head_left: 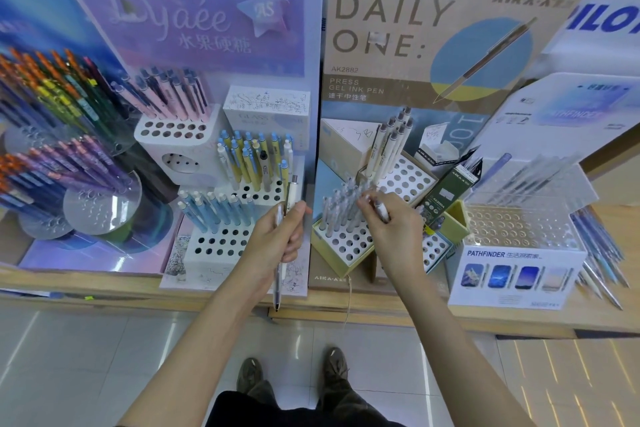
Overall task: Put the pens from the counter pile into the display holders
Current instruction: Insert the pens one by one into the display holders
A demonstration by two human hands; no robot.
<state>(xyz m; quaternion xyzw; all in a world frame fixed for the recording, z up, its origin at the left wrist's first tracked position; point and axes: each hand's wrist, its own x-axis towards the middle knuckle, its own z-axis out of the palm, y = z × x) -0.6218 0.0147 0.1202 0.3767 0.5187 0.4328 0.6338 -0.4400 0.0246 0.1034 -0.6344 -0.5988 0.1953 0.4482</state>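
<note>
My left hand [280, 236] grips a few white pens [278, 274] upright in front of the gap between two displays, their tips pointing down past the counter edge. My right hand [388, 222] pinches one white pen [381, 210] over the front holder [346, 243] of the DAILY ONE display, right beside the grey pens [337, 210] standing in its holes. A second perforated holder [408, 180] behind it carries several white pens [391, 142]. A pile of loose pens [602, 263] lies on the counter at the far right.
The Lyaée display on the left has white holders with blue and yellow pens [252, 159] and blue pens [214, 208]. Round acrylic racks of coloured pens [52, 163] stand far left. A clear PATHFINDER holder [519, 222] and a green box [450, 191] are right.
</note>
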